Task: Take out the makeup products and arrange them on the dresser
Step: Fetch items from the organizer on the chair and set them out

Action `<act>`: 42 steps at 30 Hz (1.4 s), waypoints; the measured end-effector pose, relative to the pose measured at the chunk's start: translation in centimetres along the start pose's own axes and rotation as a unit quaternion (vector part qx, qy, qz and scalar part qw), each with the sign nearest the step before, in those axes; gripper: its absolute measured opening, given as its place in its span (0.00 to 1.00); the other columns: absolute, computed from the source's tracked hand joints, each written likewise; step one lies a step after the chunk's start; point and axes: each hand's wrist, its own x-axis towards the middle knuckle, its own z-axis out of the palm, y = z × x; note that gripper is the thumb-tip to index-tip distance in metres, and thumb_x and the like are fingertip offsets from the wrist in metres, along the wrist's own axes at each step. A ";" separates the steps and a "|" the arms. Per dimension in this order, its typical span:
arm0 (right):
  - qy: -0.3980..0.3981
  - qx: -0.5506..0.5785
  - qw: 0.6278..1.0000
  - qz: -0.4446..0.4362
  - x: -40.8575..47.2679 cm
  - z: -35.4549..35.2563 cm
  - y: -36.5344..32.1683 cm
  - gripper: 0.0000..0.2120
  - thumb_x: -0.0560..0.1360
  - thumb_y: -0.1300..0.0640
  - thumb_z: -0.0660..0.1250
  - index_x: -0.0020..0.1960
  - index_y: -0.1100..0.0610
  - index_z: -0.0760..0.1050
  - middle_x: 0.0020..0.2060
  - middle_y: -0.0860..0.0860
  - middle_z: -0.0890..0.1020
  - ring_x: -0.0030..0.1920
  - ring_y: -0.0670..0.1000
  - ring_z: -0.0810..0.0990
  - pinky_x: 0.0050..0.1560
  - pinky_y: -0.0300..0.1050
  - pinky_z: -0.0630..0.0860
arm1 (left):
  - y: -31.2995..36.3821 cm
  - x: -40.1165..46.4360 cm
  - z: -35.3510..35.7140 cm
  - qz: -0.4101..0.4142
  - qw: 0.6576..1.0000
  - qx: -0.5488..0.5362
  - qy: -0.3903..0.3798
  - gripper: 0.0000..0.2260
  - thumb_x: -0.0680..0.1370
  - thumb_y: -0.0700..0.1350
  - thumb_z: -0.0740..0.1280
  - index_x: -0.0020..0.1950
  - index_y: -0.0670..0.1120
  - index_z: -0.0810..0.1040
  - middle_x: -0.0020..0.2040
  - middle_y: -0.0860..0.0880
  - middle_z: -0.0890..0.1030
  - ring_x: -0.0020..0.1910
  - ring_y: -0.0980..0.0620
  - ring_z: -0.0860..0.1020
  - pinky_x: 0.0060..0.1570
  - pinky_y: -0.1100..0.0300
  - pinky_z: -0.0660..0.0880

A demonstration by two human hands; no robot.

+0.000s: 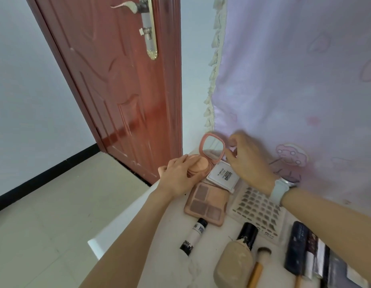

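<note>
While my left hand [180,175] grips the compact [203,161] base at the surface's [170,235] far corner, its mirror lid [213,147] stands upright, facing me. My right hand [248,161] pinches the lid's right edge. Just nearer lie a white case [223,177], then a palette [207,201], long axis running toward me. A basket [257,213] sits right.

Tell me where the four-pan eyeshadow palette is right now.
The eyeshadow palette lies flat on the dresser, centre of the head view, just below the white compact and left of the white basket.
</note>
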 end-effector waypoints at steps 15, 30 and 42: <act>-0.267 -0.136 0.951 0.074 -0.7 0.2 -0.5 0.26 0.70 0.42 0.68 0.61 0.57 0.70 0.61 0.56 0.72 0.62 0.58 0.70 0.59 0.52 0.67 | 1.0 -1.7 -0.7 -0.003 0.995 -0.093 -0.028 0.25 0.81 0.53 0.52 0.76 0.46 0.50 0.76 0.48 0.55 0.75 0.51 0.52 0.73 0.53 0.47; -0.331 -0.145 0.927 0.095 -2.6 -1.3 -0.1 0.29 0.70 0.44 0.66 0.66 0.57 0.65 0.65 0.58 0.65 0.66 0.60 0.62 0.62 0.54 0.62 | 2.6 -6.9 0.0 -0.027 0.986 -0.112 0.122 0.21 0.76 0.50 0.65 0.68 0.46 0.69 0.66 0.46 0.68 0.66 0.47 0.65 0.66 0.57 0.60; -0.343 -0.053 0.929 0.124 -1.7 -1.8 -0.6 0.30 0.68 0.50 0.73 0.62 0.63 0.65 0.54 0.55 0.78 0.54 0.57 0.77 0.60 0.57 0.71 | 3.1 -7.6 -0.3 -0.002 0.998 -0.059 -0.005 0.19 0.75 0.55 0.65 0.65 0.55 0.70 0.64 0.55 0.72 0.62 0.51 0.63 0.54 0.58 0.56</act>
